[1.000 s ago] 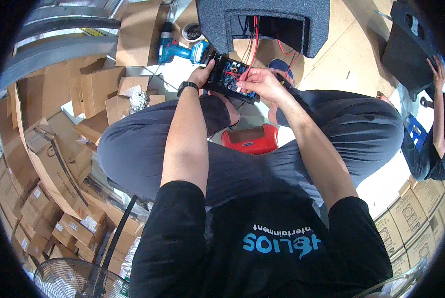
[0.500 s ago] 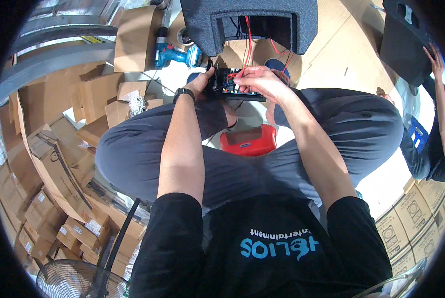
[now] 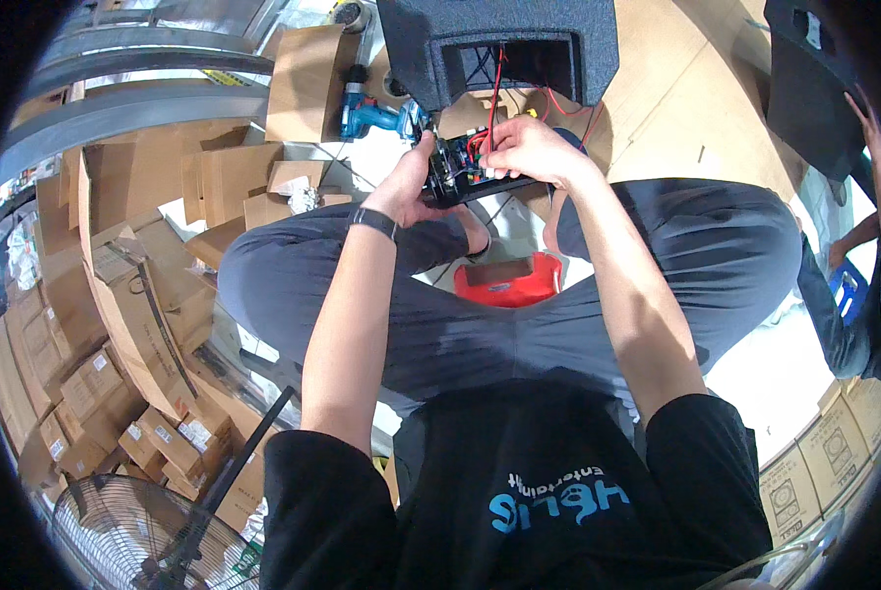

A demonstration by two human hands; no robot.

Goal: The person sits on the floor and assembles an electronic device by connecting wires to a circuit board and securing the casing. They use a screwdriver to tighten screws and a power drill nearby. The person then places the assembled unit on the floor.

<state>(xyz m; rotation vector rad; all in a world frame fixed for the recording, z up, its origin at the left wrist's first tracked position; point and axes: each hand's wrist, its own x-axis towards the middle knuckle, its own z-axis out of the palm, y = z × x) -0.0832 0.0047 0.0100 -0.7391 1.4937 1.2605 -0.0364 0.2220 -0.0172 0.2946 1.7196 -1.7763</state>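
Observation:
A black amplifier module with an exposed circuit board (image 3: pixel 444 187) is held above my crossed legs. My left hand (image 3: pixel 407 187) grips its left end, thumb on top. At the board, my right hand (image 3: pixel 534 152) is closed in a pinch on a small white plug (image 3: pixel 489 171) beside red wires. Those red wires (image 3: pixel 500 74) run down from the opening of a dark textured speaker cabinet (image 3: pixel 598 64) just beyond the module. Whether the plug is seated in the board cannot be told, as my fingers partly cover it.
A blue cordless drill (image 3: pixel 371 118) lies left of the cabinet, near an open carton (image 3: pixel 303 84). Between my legs sits a red plastic piece (image 3: pixel 507 283). Cardboard boxes (image 3: pixel 116 393) and a fan (image 3: pixel 135 531) are at left. Another person's arm (image 3: pixel 878 167) touches a black cabinet (image 3: pixel 822 98) at right.
The view has shifted, so most things appear farther right. My left hand has come farther around the module's end, which looks more tilted. My right hand still pinches at the board.

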